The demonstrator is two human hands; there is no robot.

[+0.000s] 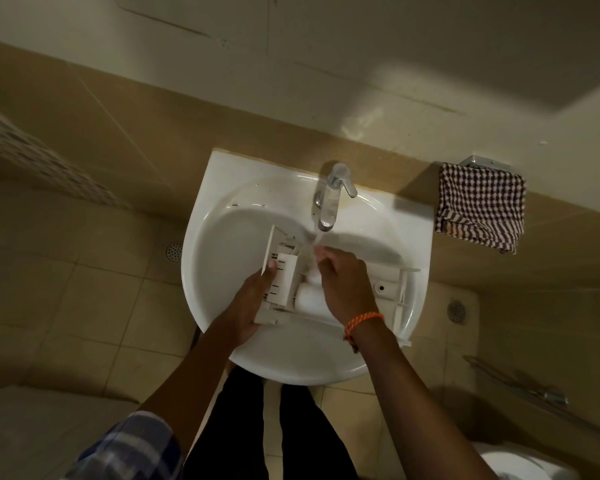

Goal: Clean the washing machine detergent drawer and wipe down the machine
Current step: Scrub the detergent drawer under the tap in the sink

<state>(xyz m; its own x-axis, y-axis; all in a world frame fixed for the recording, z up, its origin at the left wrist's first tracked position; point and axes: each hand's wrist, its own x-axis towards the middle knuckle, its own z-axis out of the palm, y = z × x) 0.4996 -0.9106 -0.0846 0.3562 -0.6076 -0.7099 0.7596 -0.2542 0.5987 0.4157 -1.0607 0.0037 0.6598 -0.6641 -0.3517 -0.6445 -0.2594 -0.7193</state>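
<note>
- There, we saw the drawer [326, 289] lying across the sink [222, 341] under the running tap [329, 199].
- The left hand [246, 303] clasped its end.
- The right hand [343, 285] reached inside, fingers curled; its grip was unclear.

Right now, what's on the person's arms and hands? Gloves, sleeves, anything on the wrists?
No gloves: both the left hand and right hand are bare. An orange braided wristband circles the right wrist. A blue-and-white plaid sleeve covers the left upper arm.
</note>
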